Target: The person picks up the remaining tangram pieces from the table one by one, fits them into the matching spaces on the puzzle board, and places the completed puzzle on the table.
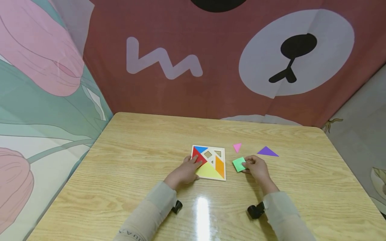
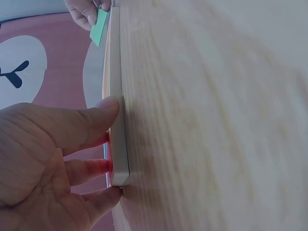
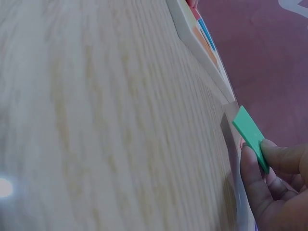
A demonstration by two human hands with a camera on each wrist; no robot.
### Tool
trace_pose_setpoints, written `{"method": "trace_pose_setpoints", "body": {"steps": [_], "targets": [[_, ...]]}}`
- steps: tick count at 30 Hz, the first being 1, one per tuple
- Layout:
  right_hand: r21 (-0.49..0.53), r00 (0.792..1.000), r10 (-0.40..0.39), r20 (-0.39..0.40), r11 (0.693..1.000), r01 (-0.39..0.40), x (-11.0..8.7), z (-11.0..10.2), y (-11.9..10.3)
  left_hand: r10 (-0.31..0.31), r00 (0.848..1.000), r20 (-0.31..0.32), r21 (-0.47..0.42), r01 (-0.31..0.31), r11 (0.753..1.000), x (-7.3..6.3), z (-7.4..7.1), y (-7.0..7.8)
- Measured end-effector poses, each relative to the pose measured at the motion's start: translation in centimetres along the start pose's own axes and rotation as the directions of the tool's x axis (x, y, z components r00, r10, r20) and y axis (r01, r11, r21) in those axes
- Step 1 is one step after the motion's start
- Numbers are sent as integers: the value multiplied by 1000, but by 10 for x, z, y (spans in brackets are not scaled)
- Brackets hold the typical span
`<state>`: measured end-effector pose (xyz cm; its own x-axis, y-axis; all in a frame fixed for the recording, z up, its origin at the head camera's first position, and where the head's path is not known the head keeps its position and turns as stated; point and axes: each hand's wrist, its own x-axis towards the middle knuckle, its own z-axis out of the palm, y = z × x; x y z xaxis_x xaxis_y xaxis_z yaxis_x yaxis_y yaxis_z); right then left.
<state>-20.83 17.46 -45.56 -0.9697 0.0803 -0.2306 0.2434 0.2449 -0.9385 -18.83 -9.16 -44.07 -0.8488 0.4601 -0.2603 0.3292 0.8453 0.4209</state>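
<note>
A tangram board (image 1: 213,152) with a pale frame lies on the table, holding blue, red, yellow and orange pieces. Several cutouts show bare in its upper right part. My left hand (image 1: 185,171) holds the board at its left side; two fingers rest on the red triangle (image 1: 199,156), and the thumb (image 2: 108,111) presses the board's side edge. Right of the board, my right hand (image 1: 257,167) pinches a green square piece (image 1: 238,164) between thumb and fingers. In the right wrist view the green piece is tilted, raised over the table.
A pink triangle (image 1: 237,147) lies beyond the green piece, and a purple triangle (image 1: 267,152) lies farther right. The wooden table (image 1: 144,140) ends at a printed curtain (image 1: 211,97) behind. Dark wrist cameras sit by both cuffs.
</note>
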Motion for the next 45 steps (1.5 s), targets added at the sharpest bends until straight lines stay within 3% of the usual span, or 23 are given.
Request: {"method": "trace_pose_setpoints", "body": {"steps": [26, 45], "targets": [[70, 1000, 5, -10, 998, -5, 2, 19, -5, 33, 999, -13, 46, -32, 998, 2, 2, -3], [86, 1000, -25, -17, 996, 27, 3, 35, -12, 13, 1000, -6, 45, -13, 999, 2, 1, -2]]}}
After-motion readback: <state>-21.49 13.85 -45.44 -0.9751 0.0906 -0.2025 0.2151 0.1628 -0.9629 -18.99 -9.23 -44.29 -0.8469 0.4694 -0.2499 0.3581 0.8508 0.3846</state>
